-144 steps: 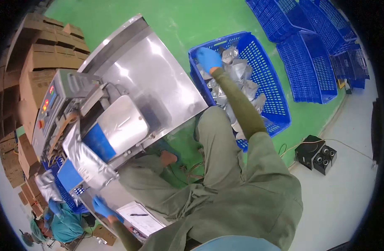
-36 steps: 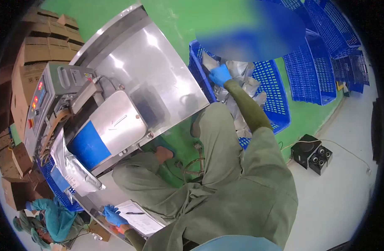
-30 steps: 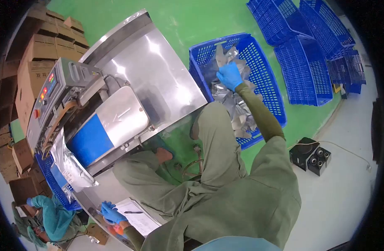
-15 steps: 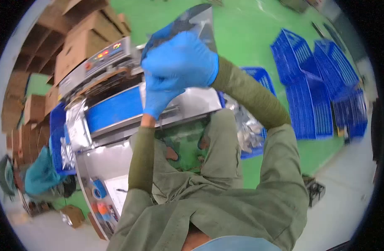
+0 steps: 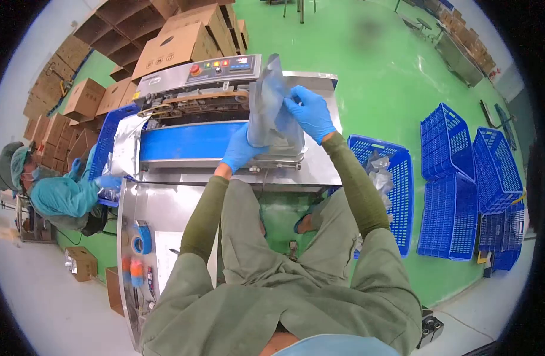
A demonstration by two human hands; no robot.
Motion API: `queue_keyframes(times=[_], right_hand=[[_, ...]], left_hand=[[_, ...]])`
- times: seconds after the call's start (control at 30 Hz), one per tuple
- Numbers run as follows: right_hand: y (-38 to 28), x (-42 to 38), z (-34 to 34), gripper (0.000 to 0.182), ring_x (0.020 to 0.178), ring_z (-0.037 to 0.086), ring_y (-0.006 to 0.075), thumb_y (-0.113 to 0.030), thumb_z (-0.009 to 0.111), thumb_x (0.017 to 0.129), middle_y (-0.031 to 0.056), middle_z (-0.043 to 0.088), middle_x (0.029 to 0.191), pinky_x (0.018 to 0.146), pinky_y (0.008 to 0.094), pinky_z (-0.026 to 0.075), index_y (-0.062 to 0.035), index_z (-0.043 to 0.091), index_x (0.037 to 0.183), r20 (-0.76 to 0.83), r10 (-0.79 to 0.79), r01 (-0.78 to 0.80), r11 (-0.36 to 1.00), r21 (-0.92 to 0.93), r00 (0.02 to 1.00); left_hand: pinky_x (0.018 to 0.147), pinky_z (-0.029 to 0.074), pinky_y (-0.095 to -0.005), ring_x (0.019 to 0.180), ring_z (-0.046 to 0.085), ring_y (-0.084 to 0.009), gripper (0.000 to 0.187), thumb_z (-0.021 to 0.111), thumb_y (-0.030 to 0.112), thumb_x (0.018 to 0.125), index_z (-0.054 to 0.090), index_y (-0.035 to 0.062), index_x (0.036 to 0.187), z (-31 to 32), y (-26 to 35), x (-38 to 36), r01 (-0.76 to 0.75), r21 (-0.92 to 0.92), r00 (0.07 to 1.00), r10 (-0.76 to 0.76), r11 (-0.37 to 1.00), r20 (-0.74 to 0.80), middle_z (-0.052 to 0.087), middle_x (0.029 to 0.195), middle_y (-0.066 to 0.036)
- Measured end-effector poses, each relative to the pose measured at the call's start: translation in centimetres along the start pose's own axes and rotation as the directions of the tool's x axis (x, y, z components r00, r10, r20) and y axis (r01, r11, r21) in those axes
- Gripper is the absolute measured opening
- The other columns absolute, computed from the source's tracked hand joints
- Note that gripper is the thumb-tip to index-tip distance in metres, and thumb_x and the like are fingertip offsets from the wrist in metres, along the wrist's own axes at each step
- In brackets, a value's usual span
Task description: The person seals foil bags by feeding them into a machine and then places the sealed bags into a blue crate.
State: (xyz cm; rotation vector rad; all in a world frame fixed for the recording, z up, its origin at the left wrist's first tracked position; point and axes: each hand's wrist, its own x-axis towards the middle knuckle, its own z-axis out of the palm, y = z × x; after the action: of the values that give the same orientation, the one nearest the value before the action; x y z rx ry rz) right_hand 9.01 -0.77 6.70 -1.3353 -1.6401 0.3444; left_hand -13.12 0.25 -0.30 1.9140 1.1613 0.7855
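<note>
A silvery foil pouch stands upright in front of the right end of a band sealing machine. My left hand, in a blue glove, is closed on the pouch's lower left side, with some of its fingers hidden behind the foil. At the pouch's right edge, the gloved fingers of my right hand pinch the foil near the upper part. The machine's blue conveyor belt runs off to the left of my left hand. Its control panel has lit displays.
A blue crate with foil pouches stands on the floor at my right, near more stacked blue crates. On the left, a worker sits by another crate. Cardboard boxes rise behind the machine. Blue tape lies on the metal table.
Both hands were close together and raised, blurred, around the pouch. Now they are apart, the left lower and the right at the pouch's edge. The camera view has shifted too.
</note>
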Motion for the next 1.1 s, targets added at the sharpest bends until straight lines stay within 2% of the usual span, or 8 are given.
queue_keyframes(times=[0.2,0.33,0.43,0.57,0.7,0.83,0.97,1.1], right_hand=[[0.9,0.1,-2.3,0.018,0.061,0.055,0.0276,-0.019,0.065,0.083,0.0125,0.055,0.069,0.058,0.0376,0.045,-0.0037,0.055,0.084,0.09,-0.189,0.204,0.957,-0.207,0.978],[2.1,-0.7,-3.9,0.014,0.069,0.055,0.0305,-0.014,0.065,0.079,0.013,0.055,0.076,0.061,0.0394,0.045,-0.0041,0.056,0.083,0.096,-0.426,0.428,0.819,-0.382,0.9],[3.7,-2.7,-5.9,0.012,0.075,0.055,0.032,-0.009,0.065,0.076,0.0125,0.055,0.08,0.064,0.0395,0.046,-0.0051,0.056,0.085,0.166,-0.498,0.512,0.716,-0.475,0.851],[2.8,-2.5,-4.0,0.015,0.077,0.059,0.0238,-0.008,0.066,0.079,0.008,0.062,0.087,0.066,0.0353,0.047,-0.005,0.063,0.093,-0.102,-0.459,0.429,0.875,-0.225,0.882],[2.0,-3.3,-1.4,0.015,0.068,0.057,0.0114,-0.012,0.064,0.085,0.004,0.065,0.08,0.059,0.0274,0.045,-0.0009,0.067,0.094,-0.161,0.073,-0.02,0.952,0.305,0.984],[1.2,-1.9,-1.0,0.022,0.059,0.054,0.0112,-0.018,0.057,0.088,0.003,0.058,0.063,0.054,0.0284,0.045,0.0017,0.065,0.082,-0.106,0.453,-0.357,0.807,0.471,0.885],[11.2,-1.2,2.5,0.027,0.059,0.061,0.0258,-0.019,0.052,0.083,0.0191,0.061,0.069,0.053,0.0378,0.045,0.004,0.063,0.075,-0.092,0.184,-0.194,0.975,-0.107,0.979],[12.2,-0.9,4.5,0.03,0.054,0.049,0.0132,-0.02,0.056,0.082,0.0058,0.054,0.057,0.051,0.0332,0.041,0.003,0.059,0.063,-0.099,0.316,-0.311,0.948,0.066,0.944]], left_hand=[[0.08,0.049,-0.0297,0.092,0.058,-0.0113,0.031,0.061,0.016,0.089,0.055,0.0037,0.116,-6.3,5.6,0.1,-0.232,-0.316,0.972,0.232,0.92,-0.038,0.064,0.102,-0.006],[0.074,0.05,-0.0347,0.089,0.062,-0.0246,0.025,0.062,0.017,0.085,0.057,0.0063,0.107,-6.8,3.4,1.3,-0.485,0.375,0.853,0.521,0.79,0.005,0.063,0.106,-0.007],[0.072,0.05,-0.0347,0.093,0.06,-0.028,0.028,0.065,0.019,0.079,0.06,0.011,0.105,-9.7,0.8,0.7,-0.328,0.865,0.911,0.37,0.381,0.182,0.063,0.111,-0.007],[0.069,0.049,-0.0299,0.092,0.062,-0.0165,0.031,0.067,0.018,0.079,0.063,0.011,0.11,-8.0,1.0,-0.3,-0.478,0.72,0.674,0.736,0.503,-0.067,0.064,0.111,-0.009],[0.059,0.043,-0.0255,0.067,0.053,-0.0052,0.021,0.058,0.021,0.092,0.068,0.0019,0.092,-3.2,3.2,-0.5,-0.214,-0.255,0.85,0.051,0.943,-0.524,0.065,0.073,-0.005],[0.052,0.04,-0.0294,0.056,0.051,-0.0085,0.022,0.058,0.018,0.087,0.067,-0.0012,0.081,-1.7,0.9,3.6,-0.061,-0.311,0.903,-0.08,0.948,-0.423,0.06,0.063,-0.003],[0.048,0.038,-0.0322,0.05,0.049,-0.0129,0.023,0.058,0.016,0.081,0.063,-0.0022,0.069,0.5,-5.5,7.7,0.252,-0.392,0.924,-0.341,0.885,-0.175,0.057,0.058,-0.005],[0.048,0.038,-0.0325,0.049,0.049,-0.0148,0.023,0.058,0.016,0.077,0.061,-0.0021,0.064,0.6,-8.0,9.0,0.322,-0.367,0.904,-0.398,0.873,-0.153,0.057,0.058,-0.006]])
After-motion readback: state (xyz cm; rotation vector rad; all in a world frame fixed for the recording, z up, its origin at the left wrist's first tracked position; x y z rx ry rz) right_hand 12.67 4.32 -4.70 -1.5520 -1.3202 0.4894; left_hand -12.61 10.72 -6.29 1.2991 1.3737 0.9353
